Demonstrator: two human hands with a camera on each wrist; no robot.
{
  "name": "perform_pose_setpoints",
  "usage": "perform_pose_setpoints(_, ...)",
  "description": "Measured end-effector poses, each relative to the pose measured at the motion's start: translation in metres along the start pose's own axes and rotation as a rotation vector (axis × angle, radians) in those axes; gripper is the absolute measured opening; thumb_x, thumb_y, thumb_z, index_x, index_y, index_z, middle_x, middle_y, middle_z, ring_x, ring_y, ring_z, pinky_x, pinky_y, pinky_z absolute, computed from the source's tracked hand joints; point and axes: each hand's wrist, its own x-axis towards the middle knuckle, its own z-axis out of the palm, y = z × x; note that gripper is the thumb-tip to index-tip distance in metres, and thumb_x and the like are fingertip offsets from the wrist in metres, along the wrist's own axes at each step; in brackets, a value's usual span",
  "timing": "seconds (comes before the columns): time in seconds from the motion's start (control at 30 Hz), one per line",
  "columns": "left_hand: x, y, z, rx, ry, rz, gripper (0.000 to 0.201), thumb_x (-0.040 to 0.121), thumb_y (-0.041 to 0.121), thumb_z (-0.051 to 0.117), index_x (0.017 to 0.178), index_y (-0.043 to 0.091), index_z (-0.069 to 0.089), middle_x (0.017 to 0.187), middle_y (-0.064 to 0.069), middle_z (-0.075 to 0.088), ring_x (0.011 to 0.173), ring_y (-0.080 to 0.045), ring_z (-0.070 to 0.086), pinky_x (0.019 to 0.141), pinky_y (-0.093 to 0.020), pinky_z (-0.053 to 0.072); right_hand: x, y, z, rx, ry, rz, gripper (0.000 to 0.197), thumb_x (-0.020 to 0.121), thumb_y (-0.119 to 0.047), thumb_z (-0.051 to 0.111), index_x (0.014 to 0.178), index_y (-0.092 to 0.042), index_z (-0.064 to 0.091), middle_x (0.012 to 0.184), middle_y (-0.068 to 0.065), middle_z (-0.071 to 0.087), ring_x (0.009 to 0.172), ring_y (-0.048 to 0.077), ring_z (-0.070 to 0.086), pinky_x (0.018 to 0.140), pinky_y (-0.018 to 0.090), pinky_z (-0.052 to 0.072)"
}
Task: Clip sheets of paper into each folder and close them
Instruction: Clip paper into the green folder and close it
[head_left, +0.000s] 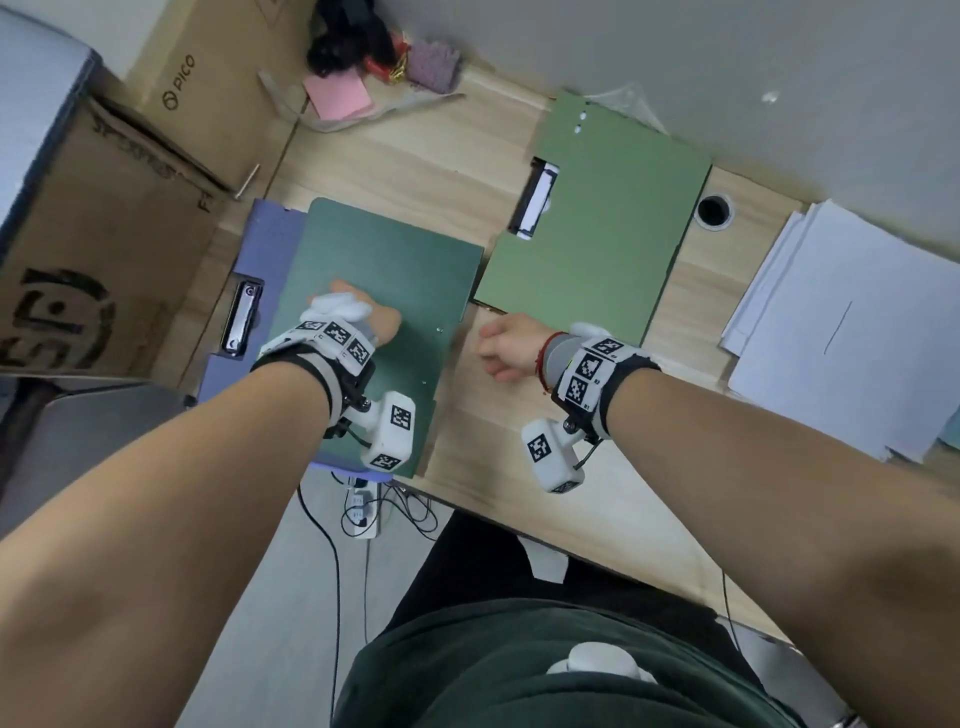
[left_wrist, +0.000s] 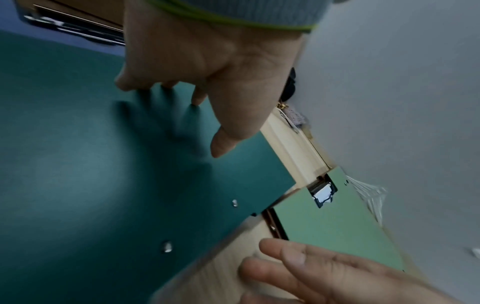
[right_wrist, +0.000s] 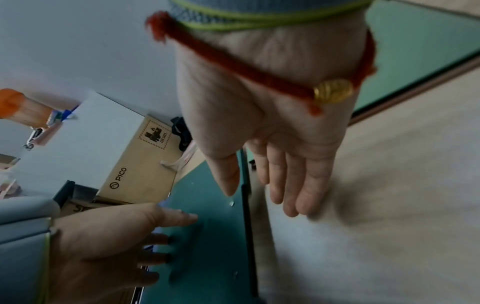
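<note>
The desk (head_left: 519, 467) carries three folders and a stack of paper (head_left: 857, 322) at 3 o'clock. The dark green folder (head_left: 384, 291) lies closed at 9 o'clock, on top of a purple folder (head_left: 270, 228) whose metal clip (head_left: 240, 317) shows at its left edge. The light green folder (head_left: 613, 223) lies at 1 o'clock, also closed, with its clip (head_left: 535, 200) exposed in a cut-out.

Judged step: closing and pressing flat the dark green folder. The left hand (head_left: 358, 317) rests on its cover with fingers extended, gripping nothing. The right hand (head_left: 506, 345) hovers just off the cover's right edge, fingers straight and relaxed, holding nothing.

The next move calls for reaching a folder not yet loaded and lifting its cover.

Not determinable: whether sheets are clipped inside either green folder; whether the purple folder holds paper, since most of it is covered. Both wrist views are blurred
</note>
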Motion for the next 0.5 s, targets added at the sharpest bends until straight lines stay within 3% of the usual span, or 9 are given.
perform_pose_setpoints(0.07, -0.009, -0.004, -0.005, 0.064, 0.044, -0.025, 0.068, 0.074, 0.039, 0.073, 0.13, 0.011, 0.045, 0.133, -0.016, 0.05, 0.121, -0.035, 0.053, 0.1, -0.041, 0.044, 0.001, 0.001, 0.016, 0.099, -0.031, 0.005, 0.054, 0.093, -0.012, 0.06, 0.143, -0.009, 0.04, 0.087, 0.011, 0.059, 0.082, 0.023, 0.061, 0.067, 0.03, 0.052)
perform_pose_setpoints(0.13, -0.014, -0.011, -0.008, 0.124, 0.064, -0.018, 0.063, 0.081, 0.039, 0.072, 0.132, 0.015, 0.044, 0.132, -0.012, 0.05, 0.121, -0.03, 0.053, 0.098, -0.036, 0.042, 0.001, 0.001, 0.029, 0.175, -0.07, 0.013, 0.05, 0.095, -0.013, 0.06, 0.142, -0.011, 0.043, 0.118, 0.021, 0.063, 0.106, 0.031, 0.063, 0.084, 0.038, 0.054)
perform_pose_setpoints(0.17, -0.016, -0.014, -0.01, 0.135, 0.063, 0.005, 0.061, 0.084, 0.038, 0.07, 0.134, 0.015, 0.043, 0.133, -0.011, 0.05, 0.122, -0.029, 0.052, 0.098, -0.035, 0.041, 0.001, 0.0, 0.035, 0.194, -0.081, 0.018, 0.045, 0.094, -0.015, 0.061, 0.137, -0.015, 0.047, 0.128, 0.016, 0.061, 0.11, 0.029, 0.062, 0.087, 0.038, 0.053)
perform_pose_setpoints(0.27, -0.011, -0.02, -0.008, 0.106, 0.039, 0.094, 0.061, 0.084, 0.038, 0.067, 0.134, 0.013, 0.043, 0.13, -0.014, 0.054, 0.117, -0.034, 0.056, 0.092, -0.037, 0.044, 0.001, 0.0, 0.043, 0.232, -0.049, 0.01, 0.032, 0.093, -0.019, 0.064, 0.123, -0.024, 0.055, 0.115, 0.001, 0.063, 0.091, 0.017, 0.061, 0.076, 0.031, 0.051)
perform_pose_setpoints(0.37, -0.019, -0.016, -0.013, -0.016, -0.017, 0.156, 0.052, 0.092, 0.025, 0.058, 0.137, 0.004, 0.042, 0.131, -0.017, 0.054, 0.12, -0.034, 0.054, 0.1, -0.041, 0.042, -0.002, 0.0, 0.045, 0.219, -0.012, -0.021, 0.029, 0.092, -0.023, 0.065, 0.121, -0.023, 0.059, 0.103, -0.001, 0.061, 0.073, 0.013, 0.054, 0.064, 0.025, 0.046)
perform_pose_setpoints(0.43, -0.029, -0.007, -0.021, -0.051, -0.023, 0.175, 0.045, 0.097, 0.023, 0.053, 0.137, 0.003, 0.046, 0.122, -0.012, 0.055, 0.114, -0.029, 0.054, 0.101, -0.038, 0.04, -0.007, -0.002, 0.044, 0.259, -0.011, -0.049, 0.02, 0.092, -0.022, 0.064, 0.112, -0.024, 0.06, 0.11, 0.001, 0.064, 0.087, 0.017, 0.061, 0.069, 0.028, 0.05)
perform_pose_setpoints(0.5, -0.038, 0.004, -0.029, -0.064, -0.036, 0.205, 0.05, 0.096, 0.036, 0.052, 0.133, 0.003, 0.05, 0.125, -0.013, 0.058, 0.114, -0.033, 0.056, 0.093, -0.039, 0.043, -0.016, -0.008, 0.039, 0.337, -0.04, -0.096, 0.013, 0.093, -0.016, 0.061, 0.105, -0.022, 0.06, 0.119, 0.006, 0.066, 0.108, 0.024, 0.063, 0.084, 0.04, 0.055)
